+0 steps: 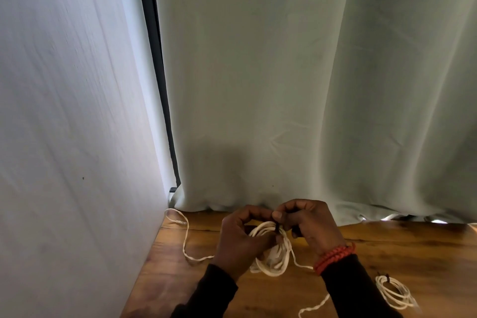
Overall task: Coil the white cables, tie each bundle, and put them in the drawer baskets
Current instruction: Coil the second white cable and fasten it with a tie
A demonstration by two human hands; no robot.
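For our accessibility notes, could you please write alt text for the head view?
Two hands, left and right, hold a coiled white cable over a wooden table, pinching a dark tie at its top. A tied coil lies to the right, a loose cable to the left, a pale curtain behind.

Wooden table (387, 248): loose white cable (186, 240) at left, tied coil (395, 292) at right

White cable coil (271, 258) held above table, tied coil (393, 292) lying right
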